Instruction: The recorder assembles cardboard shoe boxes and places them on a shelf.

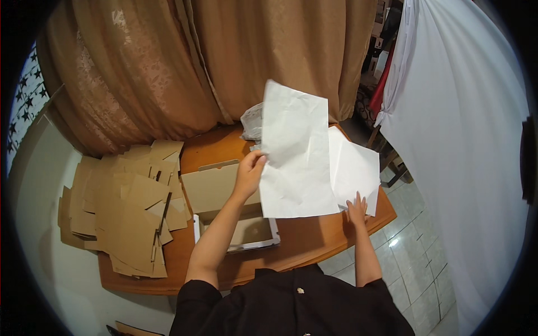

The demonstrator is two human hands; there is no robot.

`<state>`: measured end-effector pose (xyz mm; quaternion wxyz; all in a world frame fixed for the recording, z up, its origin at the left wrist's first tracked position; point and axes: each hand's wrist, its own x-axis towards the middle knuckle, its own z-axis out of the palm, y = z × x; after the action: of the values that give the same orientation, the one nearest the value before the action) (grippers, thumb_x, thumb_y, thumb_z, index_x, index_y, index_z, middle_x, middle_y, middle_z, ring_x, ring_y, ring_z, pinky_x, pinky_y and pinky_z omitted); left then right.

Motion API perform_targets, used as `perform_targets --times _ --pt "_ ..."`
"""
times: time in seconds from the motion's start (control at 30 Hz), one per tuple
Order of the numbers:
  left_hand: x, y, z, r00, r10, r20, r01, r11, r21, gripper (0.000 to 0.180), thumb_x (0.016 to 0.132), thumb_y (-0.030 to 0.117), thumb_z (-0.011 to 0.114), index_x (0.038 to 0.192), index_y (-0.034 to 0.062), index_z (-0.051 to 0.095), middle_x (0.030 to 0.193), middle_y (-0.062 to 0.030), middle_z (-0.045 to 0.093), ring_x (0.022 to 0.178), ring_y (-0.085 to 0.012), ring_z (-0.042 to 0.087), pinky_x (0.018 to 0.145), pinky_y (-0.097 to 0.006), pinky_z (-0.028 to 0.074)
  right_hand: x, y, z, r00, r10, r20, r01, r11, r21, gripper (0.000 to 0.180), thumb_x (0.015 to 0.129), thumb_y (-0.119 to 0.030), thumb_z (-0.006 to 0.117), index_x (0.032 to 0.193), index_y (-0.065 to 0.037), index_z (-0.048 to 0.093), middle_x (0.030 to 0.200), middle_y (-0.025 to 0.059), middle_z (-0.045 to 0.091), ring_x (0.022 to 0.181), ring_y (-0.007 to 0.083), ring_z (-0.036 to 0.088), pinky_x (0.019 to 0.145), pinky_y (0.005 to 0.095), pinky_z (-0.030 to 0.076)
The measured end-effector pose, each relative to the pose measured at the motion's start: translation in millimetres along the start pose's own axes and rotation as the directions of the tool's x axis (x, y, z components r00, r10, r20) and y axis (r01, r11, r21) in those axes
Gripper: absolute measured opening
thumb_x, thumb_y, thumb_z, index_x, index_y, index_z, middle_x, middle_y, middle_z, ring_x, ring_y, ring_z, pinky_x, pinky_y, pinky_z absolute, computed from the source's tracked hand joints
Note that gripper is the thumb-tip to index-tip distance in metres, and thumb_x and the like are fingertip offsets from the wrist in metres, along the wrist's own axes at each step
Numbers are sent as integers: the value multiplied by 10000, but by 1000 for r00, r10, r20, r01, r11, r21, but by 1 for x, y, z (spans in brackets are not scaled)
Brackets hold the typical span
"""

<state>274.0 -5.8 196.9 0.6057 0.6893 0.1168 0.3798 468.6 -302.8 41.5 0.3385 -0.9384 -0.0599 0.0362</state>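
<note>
White paper fills the middle of the view: the left hand (249, 168) pinches the left edge of a large creased white sheet (294, 157) and holds it lifted and tilted above the counter (302, 238), thumb on the near face and fingers behind it. The right hand (356, 210) lies flat with fingers spread, gripping nothing, pressing on the near edge of a stack of white sheets (356, 168) that lies at the right edge of the wooden counter, partly hidden behind the lifted sheet. Under the left forearm sits an open cardboard box (224, 193) with a white rim, its brown lid flap standing back toward the far edge; it rests near the middle of the counter, close to the front edge. A broad heap of flat brown cardboard pieces (126, 207) covers the left end of the counter, overlapping one another and reaching the left rim. At the far edge, just behind the lifted sheet, a crumpled pale wrapping (252, 120) shows. Tan curtains (185, 61) hang behind the counter, a white cloth (465, 129) hangs at the right, and pale floor tiles (414, 263) show below the right edge.
</note>
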Motion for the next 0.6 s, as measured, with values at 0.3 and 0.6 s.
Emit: perform_targets --times 0.3,0.6 --pt "-97 22 -113 983 -83 -166 91 995 39 143 923 116 519 985 3 580 850 24 564 780 -46 493 721 -206 403 -47 -5 44 955 -13 296 95 960 -264 570 900 -477 398 1384 -180 346 1473 126 229 1365 328 166 1005 677 66" --pt "-174 -19 -161 883 -265 -387 277 961 -24 199 911 154 558 1047 9 575 840 23 572 762 -39 498 704 -175 388 -153 -139 68 741 -533 410 111 698 707 460 877 -416 529 1180 -71 545 1186 108 541 1161 259 449 1031 428 233"
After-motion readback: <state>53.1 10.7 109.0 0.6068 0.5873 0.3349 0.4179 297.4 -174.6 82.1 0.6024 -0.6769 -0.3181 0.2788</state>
